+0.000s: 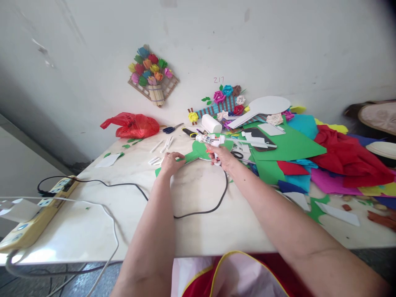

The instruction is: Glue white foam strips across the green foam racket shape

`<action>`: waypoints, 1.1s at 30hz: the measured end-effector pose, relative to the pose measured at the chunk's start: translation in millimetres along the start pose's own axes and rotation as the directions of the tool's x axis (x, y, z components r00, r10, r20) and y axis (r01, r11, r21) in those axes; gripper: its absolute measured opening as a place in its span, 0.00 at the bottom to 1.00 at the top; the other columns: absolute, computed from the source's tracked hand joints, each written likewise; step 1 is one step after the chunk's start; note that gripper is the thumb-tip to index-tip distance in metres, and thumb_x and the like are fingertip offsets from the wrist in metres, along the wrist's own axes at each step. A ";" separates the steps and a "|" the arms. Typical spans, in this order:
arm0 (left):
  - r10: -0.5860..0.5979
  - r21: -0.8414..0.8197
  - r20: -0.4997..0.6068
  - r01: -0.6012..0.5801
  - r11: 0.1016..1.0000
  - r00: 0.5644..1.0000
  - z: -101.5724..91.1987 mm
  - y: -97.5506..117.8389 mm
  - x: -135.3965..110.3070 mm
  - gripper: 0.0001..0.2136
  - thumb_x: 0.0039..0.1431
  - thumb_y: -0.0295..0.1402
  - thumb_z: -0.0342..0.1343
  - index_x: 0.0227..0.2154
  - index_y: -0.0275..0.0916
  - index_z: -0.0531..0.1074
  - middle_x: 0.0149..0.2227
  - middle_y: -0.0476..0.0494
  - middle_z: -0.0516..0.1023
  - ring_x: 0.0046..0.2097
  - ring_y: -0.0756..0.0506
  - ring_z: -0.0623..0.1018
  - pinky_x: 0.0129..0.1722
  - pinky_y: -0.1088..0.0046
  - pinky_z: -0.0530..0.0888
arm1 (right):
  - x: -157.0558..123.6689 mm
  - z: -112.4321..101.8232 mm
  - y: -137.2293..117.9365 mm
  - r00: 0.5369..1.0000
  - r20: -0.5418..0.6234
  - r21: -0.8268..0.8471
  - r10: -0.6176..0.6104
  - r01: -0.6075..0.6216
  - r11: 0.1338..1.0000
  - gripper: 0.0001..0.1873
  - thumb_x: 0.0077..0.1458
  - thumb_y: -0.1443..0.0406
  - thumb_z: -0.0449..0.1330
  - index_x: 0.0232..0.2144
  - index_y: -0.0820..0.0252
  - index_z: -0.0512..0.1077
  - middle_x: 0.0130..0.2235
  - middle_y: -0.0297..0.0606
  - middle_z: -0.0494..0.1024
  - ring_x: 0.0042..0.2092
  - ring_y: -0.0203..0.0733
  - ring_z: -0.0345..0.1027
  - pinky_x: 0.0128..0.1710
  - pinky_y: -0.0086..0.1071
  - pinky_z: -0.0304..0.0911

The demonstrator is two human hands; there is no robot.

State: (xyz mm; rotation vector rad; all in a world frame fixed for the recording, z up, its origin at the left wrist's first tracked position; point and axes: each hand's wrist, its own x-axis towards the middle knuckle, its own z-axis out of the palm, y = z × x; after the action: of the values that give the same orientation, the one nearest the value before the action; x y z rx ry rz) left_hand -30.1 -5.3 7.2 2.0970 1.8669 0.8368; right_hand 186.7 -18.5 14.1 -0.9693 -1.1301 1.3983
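Note:
My right hand [220, 157] is wrapped round a white hot glue gun [217, 139] with an orange trigger, its nozzle to the left. The gun is over a green paddle-shaped cutout [198, 149] with a pale edge underneath. My left hand [171, 163] has its fingers curled onto the narrow green handle of that cutout, at its left end. A black cord [225, 194] runs down from the glue gun and loops across the table. Short white sticks [167, 143] lie beyond my left hand, and a yellow-and-black cutter [189, 132] lies past the cutout.
A red plastic bag [136, 126] and dark-handled scissors [173, 128] lie at the back. Coloured sheets and red cloth [349, 152] pile up on the right. A power strip [58, 194] with cords is at the left edge. Paper flowers [151, 68] hang on the wall.

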 end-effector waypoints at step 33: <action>-0.012 -0.066 0.157 0.022 0.998 0.988 -5.1 -7.3 -1.2 0.14 0.39 0.34 0.62 0.33 0.42 0.76 0.62 0.48 0.51 0.63 0.35 0.36 0.59 0.55 0.42 | 13.5 32.6 24.2 0.990 -0.006 -0.338 -0.139 0.129 0.932 0.16 0.43 0.58 0.61 0.30 0.66 0.72 0.30 0.42 0.77 0.32 0.40 0.72 0.27 0.28 0.67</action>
State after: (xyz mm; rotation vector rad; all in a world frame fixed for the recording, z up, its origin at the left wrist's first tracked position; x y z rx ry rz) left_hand -39.1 -6.3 7.2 2.0397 1.7495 0.6991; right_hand 147.9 -9.5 -1.7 -1.1256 -1.4163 1.0965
